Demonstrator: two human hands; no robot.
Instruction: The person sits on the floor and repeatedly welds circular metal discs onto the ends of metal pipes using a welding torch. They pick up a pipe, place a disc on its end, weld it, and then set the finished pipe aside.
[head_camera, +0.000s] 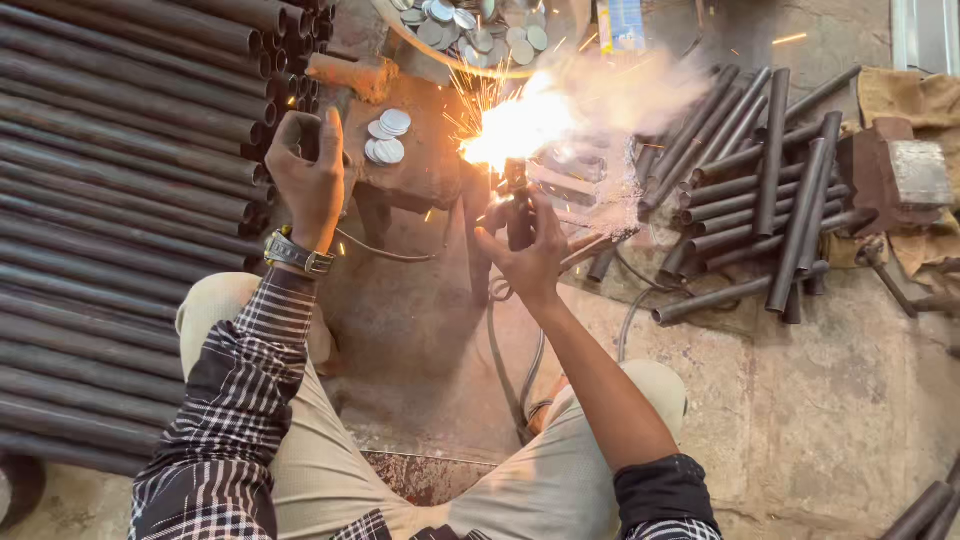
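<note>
My right hand (528, 258) grips a dark welding electrode holder (517, 205), its tip in a bright white arc with sparks (512, 128) over a metal workpiece (580, 180). My left hand (308, 175), with a wristwatch (296, 253), is raised with curled fingers near the edge of a rusty steel block (420, 150). What it holds, if anything, is hidden. A few round silver discs (386, 137) lie on that block. A cable (510, 350) runs from the holder down between my knees.
A large stack of long dark steel pipes (110, 200) fills the left. Several short pipe pieces (765, 175) lie at the right on the concrete floor. A pan of silver discs (480, 30) sits at the top. A rusty metal block (905, 175) rests far right.
</note>
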